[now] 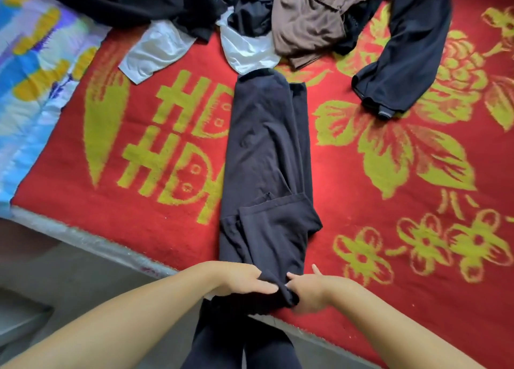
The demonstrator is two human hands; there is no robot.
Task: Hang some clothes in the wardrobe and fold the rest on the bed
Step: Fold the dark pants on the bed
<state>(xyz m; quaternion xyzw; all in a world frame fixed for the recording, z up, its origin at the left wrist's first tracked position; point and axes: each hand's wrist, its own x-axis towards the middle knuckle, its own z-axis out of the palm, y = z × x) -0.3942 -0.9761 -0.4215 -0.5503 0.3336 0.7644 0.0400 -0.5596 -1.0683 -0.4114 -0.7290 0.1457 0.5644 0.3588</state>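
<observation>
A red blanket (361, 174) with yellow flowers covers the bed, unsorted clothes (306, 21) heaped along its far side. Dark trousers (264, 151) lie lengthwise down the middle, apparently laid out narrow for folding. At the near edge, the left hand (244, 281) and right hand (308, 292) pinch the trousers' near end, cloth bunched between thumbs and fingers, seemingly ready to lift it.
</observation>
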